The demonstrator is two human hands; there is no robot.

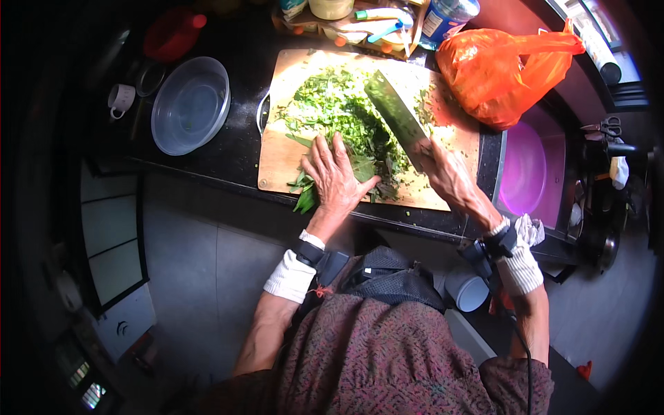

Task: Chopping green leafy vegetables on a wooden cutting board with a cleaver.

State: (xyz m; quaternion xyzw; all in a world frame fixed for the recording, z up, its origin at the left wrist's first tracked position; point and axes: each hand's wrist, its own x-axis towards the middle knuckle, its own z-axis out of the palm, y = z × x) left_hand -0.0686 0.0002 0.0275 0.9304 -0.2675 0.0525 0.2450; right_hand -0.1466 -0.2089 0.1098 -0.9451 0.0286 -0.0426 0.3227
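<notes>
A wooden cutting board (277, 163) lies on the dark counter, with a wide heap of chopped leafy greens (332, 98) over its middle. My left hand (334, 174) rests with fingers spread on the greens near the board's front edge; some whole leaves (306, 198) stick out beside its wrist. In my right hand (448, 168) is the handle of a cleaver (397, 111). Its broad blade points up and to the left over the right side of the heap, with green bits stuck to it. Whether the blade touches the board cannot be told.
Left of the board stands a translucent plastic basin (192, 106), with a white mug (122, 98) beyond it. An orange plastic bag (498, 72) sits at the back right, beside a sink holding a pink basin (524, 168). A wooden rack (410, 44) with containers stands behind the board.
</notes>
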